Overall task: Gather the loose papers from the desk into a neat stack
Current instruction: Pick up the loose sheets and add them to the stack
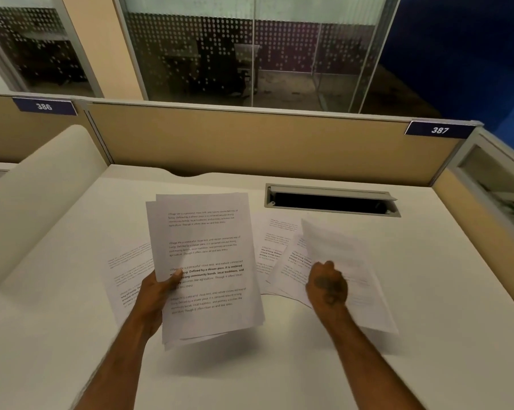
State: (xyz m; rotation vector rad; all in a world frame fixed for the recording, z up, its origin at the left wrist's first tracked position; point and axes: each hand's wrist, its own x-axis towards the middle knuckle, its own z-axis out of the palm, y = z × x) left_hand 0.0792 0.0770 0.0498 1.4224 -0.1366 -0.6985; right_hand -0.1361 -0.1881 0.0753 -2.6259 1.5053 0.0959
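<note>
My left hand [158,288] grips a small stack of printed white sheets [205,261] by its left edge and holds it tilted above the desk, text facing me. My right hand [327,284] is closed on one blurred sheet [347,267], lifted off the desk at the right. Under that sheet lie a few more printed papers [275,250], overlapping and askew. Another loose sheet [128,273] lies flat on the desk at the left, partly hidden behind the held stack and my left wrist.
The white desk [279,365] is bounded by a tan partition [250,143] at the back and right. An open cable slot [332,201] sits at the back right. A white curved divider [36,196] rises along the left side.
</note>
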